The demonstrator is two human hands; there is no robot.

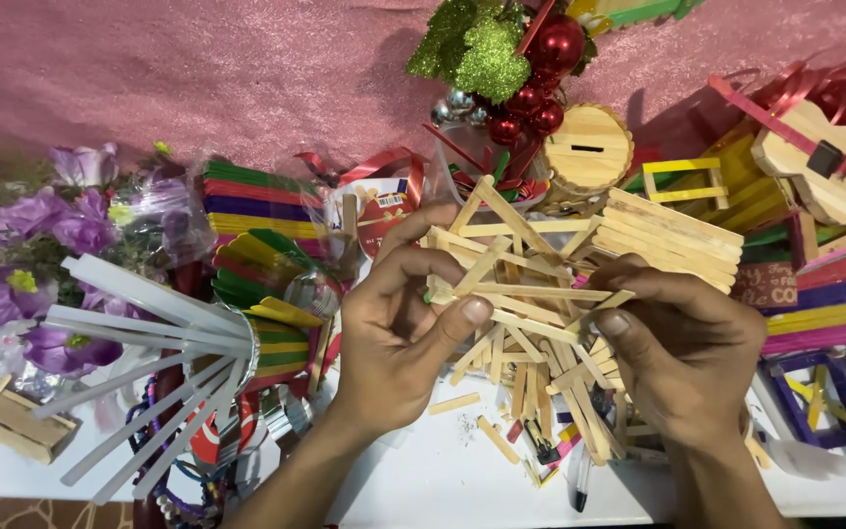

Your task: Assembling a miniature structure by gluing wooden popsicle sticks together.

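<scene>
Purple flowers point(26, 230) line the tabletop's point(423, 480) left edge. The left hand point(399, 328) and right hand point(682, 358) each keep a closed grip on a stick frame point(521, 274), held above loose sticks point(531, 392) mid-tabletop; a wooden guitar point(824, 162) lies far right.

One head-worn view looks steeply down, close over the cluttered white table point(423, 480), its far edge probably cropped.

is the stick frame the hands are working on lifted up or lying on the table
Lifted: both the left hand and right hand hold the stick frame above the table.
</scene>
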